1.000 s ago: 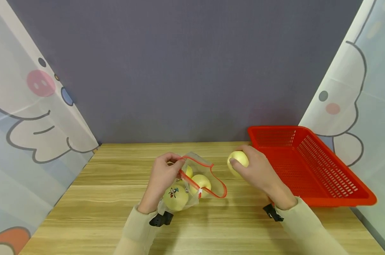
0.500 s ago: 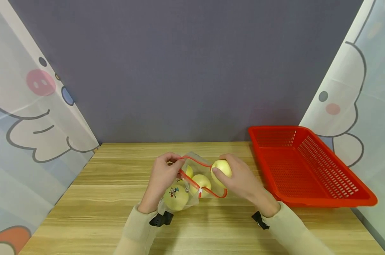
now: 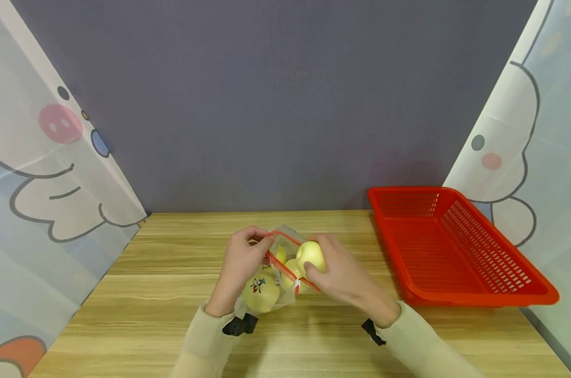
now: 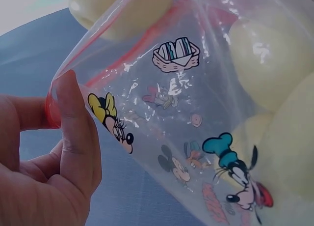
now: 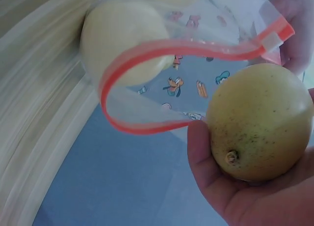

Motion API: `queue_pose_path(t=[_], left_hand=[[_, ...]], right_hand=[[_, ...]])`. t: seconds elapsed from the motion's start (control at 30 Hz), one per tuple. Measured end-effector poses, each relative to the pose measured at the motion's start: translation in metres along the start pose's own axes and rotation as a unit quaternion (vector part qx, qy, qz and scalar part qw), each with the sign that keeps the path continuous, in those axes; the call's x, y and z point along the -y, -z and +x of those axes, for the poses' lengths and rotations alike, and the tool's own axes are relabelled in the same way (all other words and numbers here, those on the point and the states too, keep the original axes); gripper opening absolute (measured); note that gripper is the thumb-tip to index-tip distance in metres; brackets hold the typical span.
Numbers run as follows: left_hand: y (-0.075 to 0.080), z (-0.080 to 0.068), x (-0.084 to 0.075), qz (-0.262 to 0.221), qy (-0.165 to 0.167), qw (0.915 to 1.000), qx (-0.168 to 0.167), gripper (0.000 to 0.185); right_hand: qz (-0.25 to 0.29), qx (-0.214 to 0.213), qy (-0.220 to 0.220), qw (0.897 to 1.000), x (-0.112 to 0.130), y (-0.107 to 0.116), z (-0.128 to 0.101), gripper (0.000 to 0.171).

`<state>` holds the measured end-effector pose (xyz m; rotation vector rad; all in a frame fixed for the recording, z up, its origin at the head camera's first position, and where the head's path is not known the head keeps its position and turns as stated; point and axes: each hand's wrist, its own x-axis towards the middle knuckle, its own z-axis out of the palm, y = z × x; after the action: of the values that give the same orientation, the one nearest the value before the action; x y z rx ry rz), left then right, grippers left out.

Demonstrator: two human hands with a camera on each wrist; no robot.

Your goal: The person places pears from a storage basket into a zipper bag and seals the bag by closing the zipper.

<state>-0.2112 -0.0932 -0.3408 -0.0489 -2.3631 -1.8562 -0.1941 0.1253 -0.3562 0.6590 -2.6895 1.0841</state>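
Note:
My left hand pinches the red-edged mouth of a clear zip bag printed with cartoon figures. Several pale yellow round fruits lie inside it on the table. Its mouth gapes toward the right, with a white slider on the red strip. My right hand grips another pale yellow round fruit by its sides, right at the bag's opening. In the right wrist view, this fruit shows a small stem nub and dark specks. In the head view, it partly covers a bagged fruit behind.
A red slatted plastic basket stands at the right of the wooden table. Behind the table rises a dark grey panel. Curtains with cartoon prints hang at the left and right.
My right hand has carried the fruit leftward from near the basket to the bag's mouth. My left hand stays in place, holding the bag edge.

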Motion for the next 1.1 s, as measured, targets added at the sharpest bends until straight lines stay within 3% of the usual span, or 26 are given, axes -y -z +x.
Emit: queue_pose_path(t=[0.43,0.6,0.73,0.87,1.1], left_hand=[[0.000,0.000,0.000,0.002,-0.011,0.9999,0.005,0.012],[0.001,0.001,0.001,-0.003,-0.008,1.0000,0.003,0.012],[0.003,0.001,0.003,-0.006,-0.006,1.0000,-0.003,0.010],[0.004,0.001,0.003,-0.005,-0.003,1.0000,0.000,0.009],[0.005,0.001,0.003,-0.002,-0.009,0.9999,0.007,0.008]], right_hand=[[-0.028,-0.022,-0.030,0.999,0.008,-0.016,0.004,0.067],[-0.004,-0.022,-0.028,0.999,0.008,-0.019,0.008,0.057],[0.002,-0.020,0.005,1.000,0.004,-0.018,0.010,0.043],[-0.029,-0.037,0.053,0.997,-0.002,-0.016,0.013,0.040],[-0.124,-0.074,0.145,0.979,-0.013,-0.014,0.023,0.040]])
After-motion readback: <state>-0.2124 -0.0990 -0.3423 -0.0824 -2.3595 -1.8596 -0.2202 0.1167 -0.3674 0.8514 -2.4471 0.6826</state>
